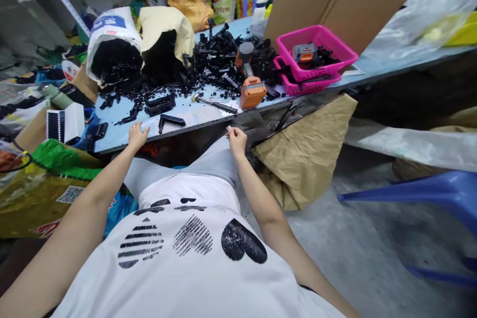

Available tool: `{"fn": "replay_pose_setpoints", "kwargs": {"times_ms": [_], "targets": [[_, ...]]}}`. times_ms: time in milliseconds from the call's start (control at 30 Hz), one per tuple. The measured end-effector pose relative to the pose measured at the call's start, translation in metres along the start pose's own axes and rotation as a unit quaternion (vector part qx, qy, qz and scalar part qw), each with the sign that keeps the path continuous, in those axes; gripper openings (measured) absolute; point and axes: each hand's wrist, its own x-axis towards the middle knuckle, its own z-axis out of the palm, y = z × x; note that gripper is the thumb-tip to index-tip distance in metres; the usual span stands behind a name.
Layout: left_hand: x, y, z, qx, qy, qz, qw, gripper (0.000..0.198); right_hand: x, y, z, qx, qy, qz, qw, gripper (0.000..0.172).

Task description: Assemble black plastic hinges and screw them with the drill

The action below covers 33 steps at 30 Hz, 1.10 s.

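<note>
My left hand [137, 135] rests on the front edge of the light blue table, fingers spread and holding nothing. Just right of it lies a black angled plastic part [171, 120], with black block-like parts [160, 104] behind. My right hand [237, 141] is over my right thigh by the table edge, fingers curled in a pinch; whatever may be between them is too small to make out. Nearest to it on the table are a hammer [214, 103] with a dark handle and an orange-and-black cordless power tool [252, 90] standing on its battery.
A heap of black plastic parts [219, 54] covers the table's middle. Two open sacks, one white [115, 22] and one cream [167, 17], spill black parts. Stacked pink baskets [316, 77] stand right, before cardboard [335, 0]. Brown paper [309, 149] and a blue stool [428, 191] are lower right.
</note>
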Motion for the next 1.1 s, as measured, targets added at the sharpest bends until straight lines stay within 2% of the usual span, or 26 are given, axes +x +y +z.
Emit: {"fn": "replay_pose_setpoints", "kwargs": {"times_ms": [100,167,267,367,467,600,900,1000,1100], "targets": [[-0.003,-0.013,-0.001,-0.004,-0.018,-0.032,0.999,0.061,0.000,-0.004,0.008,-0.024,-0.046,-0.021,0.998,0.046],[-0.005,-0.021,-0.002,-0.008,-0.029,-0.037,0.999,0.062,0.000,-0.003,0.015,-0.041,-0.109,-0.018,0.993,0.044],[-0.014,-0.029,-0.003,-0.009,-0.058,-0.001,0.998,0.063,-0.002,0.001,0.032,-0.068,-0.203,-0.003,0.977,0.039],[-0.028,-0.033,-0.004,0.012,-0.080,0.043,0.996,0.066,-0.005,0.007,0.049,-0.091,-0.264,0.001,0.960,0.032],[-0.038,-0.037,-0.004,0.036,-0.114,0.044,0.992,0.069,-0.006,0.009,0.063,-0.115,-0.316,-0.003,0.942,0.029],[-0.034,-0.041,-0.001,0.057,-0.172,0.038,0.983,0.081,-0.007,0.003,0.079,-0.143,-0.361,-0.014,0.922,0.030],[-0.020,-0.035,-0.002,0.105,-0.193,0.028,0.975,0.083,-0.028,-0.013,0.112,-0.149,-0.458,-0.033,0.875,0.025],[-0.015,-0.033,-0.004,0.122,-0.196,0.034,0.972,0.083,-0.031,-0.011,0.114,-0.136,-0.464,-0.032,0.875,0.023],[-0.010,-0.028,-0.004,0.134,-0.195,0.036,0.971,0.084,-0.031,-0.009,0.108,-0.114,-0.447,-0.034,0.886,0.022]]}}
